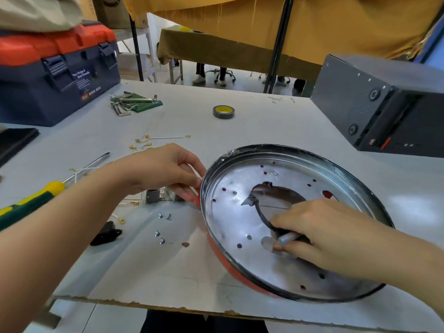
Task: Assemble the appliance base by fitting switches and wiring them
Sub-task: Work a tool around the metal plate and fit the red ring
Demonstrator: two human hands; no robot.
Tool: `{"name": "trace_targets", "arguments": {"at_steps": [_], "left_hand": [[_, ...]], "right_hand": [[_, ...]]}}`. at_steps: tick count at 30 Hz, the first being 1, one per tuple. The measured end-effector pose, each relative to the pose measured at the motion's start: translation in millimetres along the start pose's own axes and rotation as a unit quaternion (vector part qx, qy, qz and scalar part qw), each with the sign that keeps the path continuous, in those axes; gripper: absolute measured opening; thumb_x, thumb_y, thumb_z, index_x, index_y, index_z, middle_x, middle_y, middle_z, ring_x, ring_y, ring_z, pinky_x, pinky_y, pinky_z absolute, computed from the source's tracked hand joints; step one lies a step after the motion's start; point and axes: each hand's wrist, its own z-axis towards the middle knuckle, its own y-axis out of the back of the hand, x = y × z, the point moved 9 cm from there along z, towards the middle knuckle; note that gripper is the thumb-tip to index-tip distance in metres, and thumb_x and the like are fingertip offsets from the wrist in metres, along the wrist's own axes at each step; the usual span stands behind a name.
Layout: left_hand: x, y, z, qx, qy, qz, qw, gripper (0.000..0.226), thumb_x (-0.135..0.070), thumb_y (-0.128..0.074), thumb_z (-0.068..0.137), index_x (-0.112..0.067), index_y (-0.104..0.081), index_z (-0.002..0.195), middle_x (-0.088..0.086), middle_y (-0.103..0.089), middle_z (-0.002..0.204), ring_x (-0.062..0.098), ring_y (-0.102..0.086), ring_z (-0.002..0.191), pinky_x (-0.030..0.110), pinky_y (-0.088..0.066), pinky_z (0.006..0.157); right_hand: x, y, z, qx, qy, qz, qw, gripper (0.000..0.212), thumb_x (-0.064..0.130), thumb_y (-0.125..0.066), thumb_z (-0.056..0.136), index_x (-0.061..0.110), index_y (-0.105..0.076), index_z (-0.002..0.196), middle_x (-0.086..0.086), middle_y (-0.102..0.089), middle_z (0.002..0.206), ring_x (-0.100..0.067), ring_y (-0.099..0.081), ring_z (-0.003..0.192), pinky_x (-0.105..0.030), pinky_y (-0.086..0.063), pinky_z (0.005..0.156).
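Observation:
The round appliance base (240, 267), red outside and shiny metal inside, lies tilted on the table at the right. My left hand (165, 169) grips its left rim between fingers and thumb. Inside the base, my right hand (322, 229) pinches a black curved part (260, 212) near the large cut-out opening (281, 198). A grey metal switch piece (153, 195) sits just under my left hand. Several white wires with gold terminals (153, 140) lie on the table behind it, and a few small screws (161, 224) lie left of the base.
A green-and-yellow screwdriver (36, 198) lies at the left. A black plastic part (105, 233) sits near the screws. Tape roll (223, 111) and hex keys (129, 102) lie farther back. A blue-and-red toolbox (55, 75) stands back left, a black box (384, 104) back right.

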Motion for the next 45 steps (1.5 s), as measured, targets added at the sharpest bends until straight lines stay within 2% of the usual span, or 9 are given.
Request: {"name": "trace_targets", "arguments": {"at_steps": [7, 11, 18, 22, 27, 31, 33, 38, 45], "left_hand": [[-3.3, 1.5, 2.7, -0.014, 0.002, 0.025, 1.000, 0.011, 0.003, -0.060, 0.087, 0.000, -0.064, 0.097, 0.021, -0.072, 0.083, 0.012, -0.066, 0.057, 0.015, -0.051, 0.054], [-6.5, -0.5, 3.0, -0.015, 0.002, 0.046, 0.999, 0.013, 0.002, -0.061, 0.087, 0.002, -0.063, 0.099, 0.016, -0.072, 0.078, 0.011, -0.065, 0.057, 0.014, -0.050, 0.055], [-7.0, -0.7, 2.3, -0.020, 0.005, 0.054, 0.998, 0.015, 0.006, -0.059, 0.087, 0.004, -0.060, 0.102, 0.023, -0.071, 0.085, 0.014, -0.066, 0.060, 0.017, -0.052, 0.056], [-8.9, -2.2, 3.8, -0.014, 0.011, 0.052, 0.998, 0.011, 0.004, -0.061, 0.086, 0.000, -0.062, 0.096, 0.012, -0.071, 0.071, 0.013, -0.066, 0.058, 0.016, -0.052, 0.056], [-11.3, -3.0, 5.1, -0.012, 0.014, 0.059, 0.998, 0.009, 0.005, -0.061, 0.086, 0.003, -0.062, 0.095, 0.010, -0.070, 0.069, 0.014, -0.065, 0.056, 0.017, -0.052, 0.054], [-12.7, -2.9, 6.7, -0.020, 0.017, 0.051, 0.998, 0.012, 0.004, -0.059, 0.088, 0.002, -0.061, 0.099, 0.018, -0.069, 0.077, 0.014, -0.064, 0.055, 0.016, -0.051, 0.052], [-13.2, -2.7, 8.9, -0.021, 0.015, 0.050, 0.998, 0.016, 0.005, -0.056, 0.089, 0.002, -0.061, 0.104, 0.018, -0.068, 0.077, 0.012, -0.063, 0.053, 0.015, -0.050, 0.050], [-15.1, -6.1, 14.8, -0.004, 0.009, 0.044, 0.999, 0.023, 0.003, -0.053, 0.092, -0.004, -0.065, 0.111, 0.007, -0.070, 0.068, 0.010, -0.061, 0.051, 0.015, -0.050, 0.052], [-15.8, -9.4, 16.7, 0.020, -0.002, 0.042, 0.999, 0.026, 0.003, -0.055, 0.091, -0.010, -0.068, 0.109, 0.004, -0.073, 0.071, 0.008, -0.063, 0.054, 0.015, -0.049, 0.051]], "right_hand": [[7.7, 1.4, -2.7, -0.014, 0.040, 0.001, 0.999, 0.030, 0.049, -0.031, 0.093, 0.024, -0.046, 0.088, 0.012, -0.051, 0.086, -0.009, -0.048, 0.087, -0.030, -0.042, 0.073], [9.4, 0.3, -2.5, -0.003, 0.062, 0.007, 0.998, 0.024, 0.044, -0.033, 0.092, 0.026, -0.049, 0.091, 0.012, -0.050, 0.086, -0.007, -0.044, 0.089, -0.028, -0.039, 0.075], [-0.8, -3.1, -4.1, 0.018, 0.046, -0.018, 0.999, 0.027, 0.043, -0.029, 0.092, 0.026, -0.050, 0.098, 0.014, -0.047, 0.087, -0.007, -0.040, 0.092, -0.030, -0.041, 0.078], [-6.3, -1.8, -5.7, 0.018, 0.040, -0.024, 0.999, 0.024, 0.044, -0.033, 0.092, 0.028, -0.051, 0.100, 0.014, -0.046, 0.088, -0.004, -0.039, 0.092, -0.029, -0.041, 0.079], [-10.6, -1.5, -6.1, 0.020, 0.038, -0.018, 0.999, 0.033, 0.049, -0.030, 0.090, 0.029, -0.052, 0.105, 0.014, -0.047, 0.093, -0.004, -0.042, 0.095, -0.027, -0.041, 0.075], [-14.1, 2.5, -8.6, 0.021, 0.036, 0.016, 0.999, 0.067, 0.069, -0.011, 0.073, 0.029, -0.052, 0.109, 0.015, -0.051, 0.097, -0.003, -0.045, 0.097, -0.027, -0.044, 0.078], [-18.2, 8.0, -9.9, 0.015, 0.025, 0.037, 0.999, 0.075, 0.073, -0.009, 0.068, 0.029, -0.051, 0.112, 0.017, -0.052, 0.102, -0.003, -0.048, 0.099, -0.031, -0.047, 0.082], [-10.1, 18.0, -1.0, -0.013, 0.018, 0.093, 0.995, 0.067, 0.079, -0.021, 0.069, 0.040, -0.043, 0.119, 0.022, -0.055, 0.108, -0.001, -0.051, 0.099, -0.030, -0.048, 0.084], [-3.5, 5.6, 8.8, -0.017, 0.043, 0.093, 0.995, 0.061, 0.069, -0.023, 0.075, 0.030, -0.048, 0.115, 0.013, -0.060, 0.102, -0.010, -0.056, 0.091, -0.036, -0.048, 0.079]]}}
